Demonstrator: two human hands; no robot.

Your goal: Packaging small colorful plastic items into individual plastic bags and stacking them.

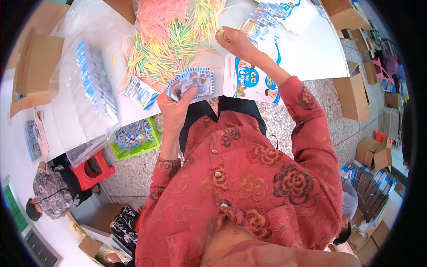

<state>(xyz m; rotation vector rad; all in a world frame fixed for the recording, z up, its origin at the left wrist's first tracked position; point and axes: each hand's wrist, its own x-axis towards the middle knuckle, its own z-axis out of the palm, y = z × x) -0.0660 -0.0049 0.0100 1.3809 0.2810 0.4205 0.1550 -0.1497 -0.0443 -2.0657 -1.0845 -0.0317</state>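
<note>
at left, a clear plastic bag (98, 82) of blue-edged packets; beside it, a loose packet (140, 92) lies near the left fingers. pink, yellow and green sticks (162, 51) pile beyond. the left hand (175, 106) grips striped clear packets (199, 82), thumb across their front, tops jutting past it. the right hand (236, 43) curls beyond a printed card (242, 82), something yellowish at its fingertips; whether gripped, i can't tell.

Large lettering and numerals stand on blue rounds across the flat white-and-blue printed sheet (249, 80), right of centre. Smaller blue print marks the blue-and-white plastic packet (141, 92) farther left.
</note>
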